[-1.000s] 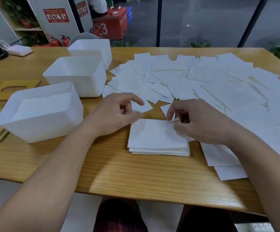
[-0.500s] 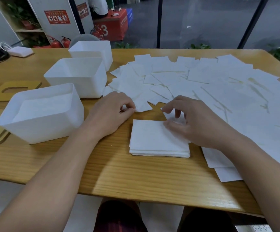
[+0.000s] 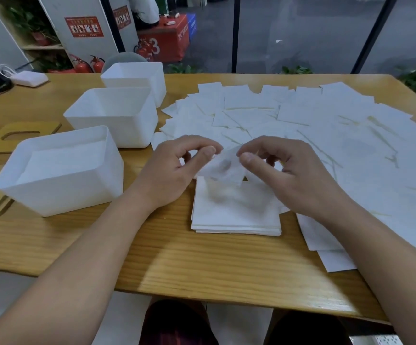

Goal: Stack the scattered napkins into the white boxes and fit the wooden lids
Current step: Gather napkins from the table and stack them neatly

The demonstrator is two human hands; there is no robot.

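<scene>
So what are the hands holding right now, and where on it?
One napkin, pinched at its upper edge by left hand and right hand, above the stack.

At the centre of the frame I pinch one napkin (image 3: pixel 223 168) between both hands, my left hand (image 3: pixel 174 170) at its left edge and my right hand (image 3: pixel 289 173) at its right edge, thumbs against forefingers. It hangs blurred just above the stack (image 3: pixel 234 212) lying on the table (image 3: pixel 102 245) below my hands. Loose napkins (image 3: pixel 326 125) spread over the right and upper middle of the frame. Three white boxes (image 3: pixel 117 115) run in a line up the left; the nearest box (image 3: pixel 60 170), at middle left, holds napkins. Wooden lids (image 3: pixel 15 135) lie flat at the far left edge beside it
</scene>
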